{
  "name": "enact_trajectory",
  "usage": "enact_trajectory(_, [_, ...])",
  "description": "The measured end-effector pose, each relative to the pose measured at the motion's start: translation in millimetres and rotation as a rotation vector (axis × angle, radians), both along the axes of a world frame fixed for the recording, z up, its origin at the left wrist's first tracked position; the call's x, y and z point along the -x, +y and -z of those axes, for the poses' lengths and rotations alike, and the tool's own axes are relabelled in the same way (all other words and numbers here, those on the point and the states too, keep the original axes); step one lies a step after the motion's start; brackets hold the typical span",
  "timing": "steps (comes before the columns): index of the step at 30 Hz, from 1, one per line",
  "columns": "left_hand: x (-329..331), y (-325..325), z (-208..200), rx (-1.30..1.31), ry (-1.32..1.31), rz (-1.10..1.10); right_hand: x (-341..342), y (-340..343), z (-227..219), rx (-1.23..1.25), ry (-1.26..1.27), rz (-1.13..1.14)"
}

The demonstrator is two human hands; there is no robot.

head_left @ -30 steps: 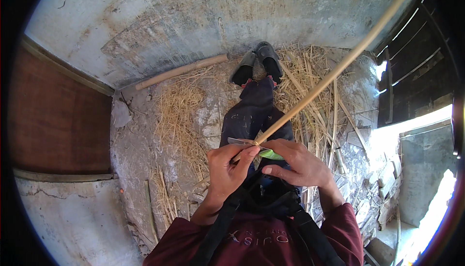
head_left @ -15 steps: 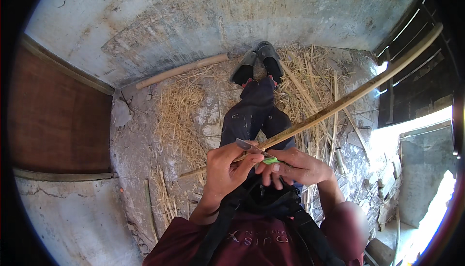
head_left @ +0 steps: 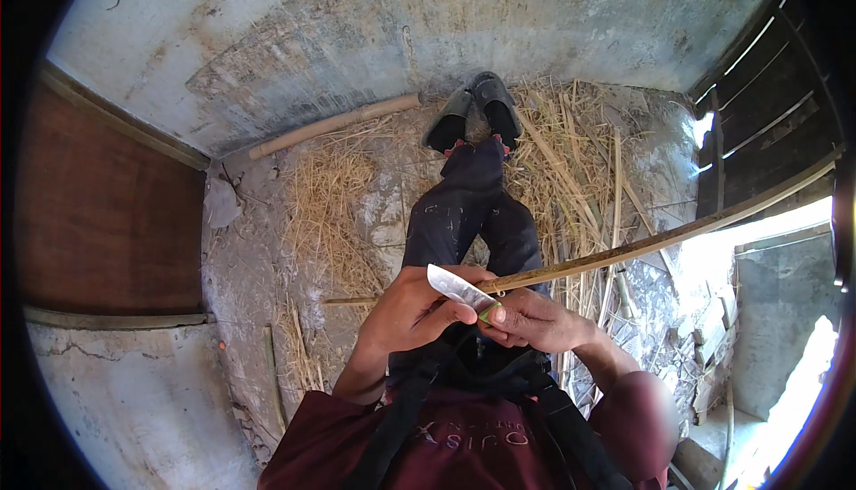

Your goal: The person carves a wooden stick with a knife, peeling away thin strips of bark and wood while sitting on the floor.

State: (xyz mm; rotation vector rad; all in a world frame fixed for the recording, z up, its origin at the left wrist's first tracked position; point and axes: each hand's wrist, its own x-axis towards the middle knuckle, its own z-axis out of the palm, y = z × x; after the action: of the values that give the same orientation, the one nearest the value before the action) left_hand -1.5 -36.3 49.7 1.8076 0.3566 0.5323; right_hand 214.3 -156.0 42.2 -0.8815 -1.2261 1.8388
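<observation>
Our left hand (head_left: pixel 410 312) grips the strip (head_left: pixel 624 253), fingers closed. Our right hand (head_left: pixel 542 321), fingers wrapped, holds the knife (head_left: pixel 457 288).

We have room leftward of our left hand (head_left: pixel 406 316) above the straw (head_left: pixel 332 209), past a jutting strip end (head_left: pixel 349 301), the way forward of our right hand (head_left: pixel 544 321) crossed by the long bamboo strip (head_left: pixel 660 247), the knife (head_left: pixel 458 288) angled between, our legs (head_left: pixel 464 209) beneath.

My knife (head_left: pixel 460 288) is silvery with a green handle (head_left: pixel 489 312), my strip (head_left: pixel 624 252) yellowish tan streaked with darker brown, my shirt (head_left: pixel 446 468) maroon with pale lettering (head_left: pixel 477 441), my trousers (head_left: pixel 441 231) dark with whitish specks, the straw (head_left: pixel 334 209) golden.
</observation>
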Motion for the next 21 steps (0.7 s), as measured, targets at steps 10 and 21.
enact_trajectory(10, [-2,-2,19,0.031,-0.159,-0.094,4,-5,1,-0.126,-0.143,0.116])
enact_trajectory(21, [-3,-7,18,-0.088,-0.144,-0.225,6,-6,-5,-0.264,-0.382,0.222])
